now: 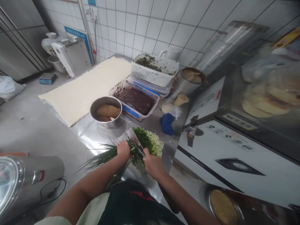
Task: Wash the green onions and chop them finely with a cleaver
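Before you spreads a glossy metal worktop (93,134), throwing back bright patches of light. The blade of your knife (136,142) is smooth metal with a dull shine; the chopped greens (143,139) look rough and loose-grained, the long green stalks (103,157) smooth. You have a round bowl (106,124) in shiny metal, its brown filling (107,111) coarse, and a clear plastic tub (152,108) of dark paste (137,100), moist-looking and uneven. The dough sheet (91,84) is matt and smooth. Your dark apron (122,203) is matt cloth, the wall tiles (131,28) are smooth with a faint gloss, and the drum (47,172) at your left has a satin metal finish
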A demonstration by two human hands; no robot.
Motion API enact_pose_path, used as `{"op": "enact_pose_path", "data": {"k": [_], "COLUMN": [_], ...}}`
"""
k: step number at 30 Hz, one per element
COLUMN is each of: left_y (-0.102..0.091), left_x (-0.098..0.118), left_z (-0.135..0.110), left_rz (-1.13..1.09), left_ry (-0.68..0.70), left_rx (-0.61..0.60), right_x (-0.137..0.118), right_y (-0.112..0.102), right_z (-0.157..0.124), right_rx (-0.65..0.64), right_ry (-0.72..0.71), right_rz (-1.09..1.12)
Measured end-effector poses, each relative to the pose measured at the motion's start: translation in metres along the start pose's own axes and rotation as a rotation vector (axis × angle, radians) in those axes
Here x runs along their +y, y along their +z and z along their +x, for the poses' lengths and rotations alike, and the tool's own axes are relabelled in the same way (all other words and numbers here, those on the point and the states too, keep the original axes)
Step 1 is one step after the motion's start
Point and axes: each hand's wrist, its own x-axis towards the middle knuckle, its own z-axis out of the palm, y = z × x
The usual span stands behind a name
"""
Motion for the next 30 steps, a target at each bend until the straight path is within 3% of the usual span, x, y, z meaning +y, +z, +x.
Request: {"op": "enact_pose_path", "data": {"k": [8, 17, 22, 26, 30], "left_y": [0.006, 0.009, 0.009, 0.009, 0.003], "left_x": [0.001, -0.002, -0.007, -0.008, -0.006], "left_z": [0.001, 0.004, 0.002, 0.005, 0.007], "left_rz": [0.017, -0.032, -0.047, -0.047, -0.035], "left_ry": [0.003, 0.039, 0.061, 0.079, 0.099], "left_rx": [0.021, 0.011, 0.025, 0.037, 0.023], "right_x": [-0.004, -0.036, -0.034, -0.015, 0.006], "right_y": [0.018, 0.006, 0.013, 0.026, 0.022], "right_z": [0.023, 0.102, 0.078, 0.045, 0.037], "right_rx": [-0.125, -0.009, -0.041, -0.073, -0.061], "right_ry": [-0.020, 0.029, 0.016, -0.011, 0.011], "right_rz": [-0.028, -0.052, -0.083, -0.122, -0.142]}}
